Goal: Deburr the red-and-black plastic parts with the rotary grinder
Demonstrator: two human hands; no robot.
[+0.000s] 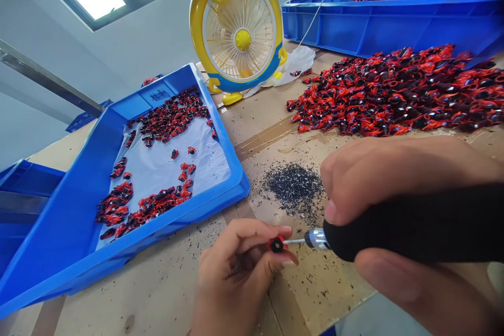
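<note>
1. Closest to the camera is the right hand [389,168], its fingers wrapped around a chunky black-handled tool [417,223] that points left.
2. The tool has a silver collar [319,239] with a skinny metal shaft [296,241] poking out, and that runs right up to a little red-and-black piece [276,244]. Can't really tell if the tip goes inside.
3. That piece is pinched between the thumb and fingers of the left hand [236,273], just above the counter [153,286], dark round end facing the camera.
4. Right behind the hands there's a heap of black shavings [294,185], with crumbs scattered around it.
5. Over on the left, a blue tray [55,220] with white lining [165,165] holds a bunch of similar pieces [173,115].
6. Back right is a big loose pile of them [405,94], in front of another loaded blue bin [354,26].
7. Oh, and a yellow-and-blue fan with cartoon eyes [243,40] stands between the tray and that bin.
</note>
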